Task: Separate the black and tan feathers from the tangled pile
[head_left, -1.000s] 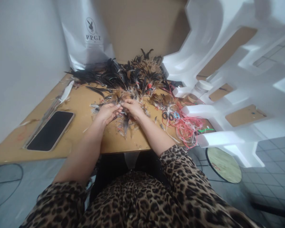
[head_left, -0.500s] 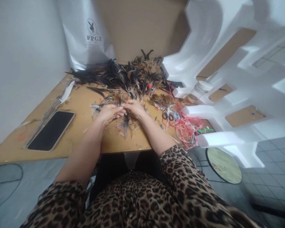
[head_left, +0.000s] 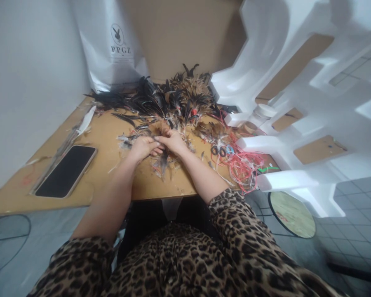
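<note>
My left hand [head_left: 144, 148] and my right hand [head_left: 173, 142] meet over the wooden table, fingertips touching. Both are closed in a pinch on a small bunch of brown feathers [head_left: 158, 128] whose tips show just beyond the fingers; the fingers hide its quill ends. Under and in front of the hands lie loose grey feathers and fluff [head_left: 162, 164]. Just behind them spreads a big heap of black feathers [head_left: 148, 97] and brown feathers [head_left: 191, 88], with a red spot among them.
A phone [head_left: 66, 171] lies at the left, near a white feather [head_left: 87, 120]. To the right are scissors [head_left: 218, 151], a tangle of pink string [head_left: 243, 167] and white foam pieces [head_left: 284, 181]. A silvery bag [head_left: 111, 70] stands at the back. A round-topped stool [head_left: 292, 214] is below right.
My right hand has shifted slightly, its fingers now raised beside the brown feathers. My left hand stays close against it with its fingers drawn in more. The other things stay put.
</note>
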A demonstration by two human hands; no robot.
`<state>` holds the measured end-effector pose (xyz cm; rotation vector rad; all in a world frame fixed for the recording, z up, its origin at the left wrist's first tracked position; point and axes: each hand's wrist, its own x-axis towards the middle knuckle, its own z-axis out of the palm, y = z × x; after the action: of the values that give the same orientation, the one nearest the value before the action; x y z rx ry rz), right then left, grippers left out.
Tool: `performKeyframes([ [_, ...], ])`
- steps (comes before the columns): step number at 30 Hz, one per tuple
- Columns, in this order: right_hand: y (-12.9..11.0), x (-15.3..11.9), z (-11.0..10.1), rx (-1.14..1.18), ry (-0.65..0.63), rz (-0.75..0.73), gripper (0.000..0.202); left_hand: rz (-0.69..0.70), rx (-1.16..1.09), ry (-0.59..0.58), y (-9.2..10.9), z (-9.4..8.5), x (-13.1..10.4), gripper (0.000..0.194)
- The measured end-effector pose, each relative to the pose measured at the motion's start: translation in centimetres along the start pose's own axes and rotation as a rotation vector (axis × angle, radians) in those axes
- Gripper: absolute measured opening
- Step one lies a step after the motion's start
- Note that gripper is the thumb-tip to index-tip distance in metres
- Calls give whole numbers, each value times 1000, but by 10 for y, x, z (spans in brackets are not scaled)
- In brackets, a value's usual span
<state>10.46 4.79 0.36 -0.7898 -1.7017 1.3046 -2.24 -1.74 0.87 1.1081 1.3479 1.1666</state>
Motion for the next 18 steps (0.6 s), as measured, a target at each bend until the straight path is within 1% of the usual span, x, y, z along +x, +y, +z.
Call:
performKeyframes([
  [7,-1,0,1,14,111,87,32,43,-25,45,1,3,1,12],
  [10,-3,-1,2,73,101,126,35,62,25,66,-2,0,4,14],
  [14,-4,-1,4,150,72,134,38,70,81,71,-4,-4,5,15],
  [18,-3,-1,5,160,67,109,37,16,14,56,-4,-2,4,14],
])
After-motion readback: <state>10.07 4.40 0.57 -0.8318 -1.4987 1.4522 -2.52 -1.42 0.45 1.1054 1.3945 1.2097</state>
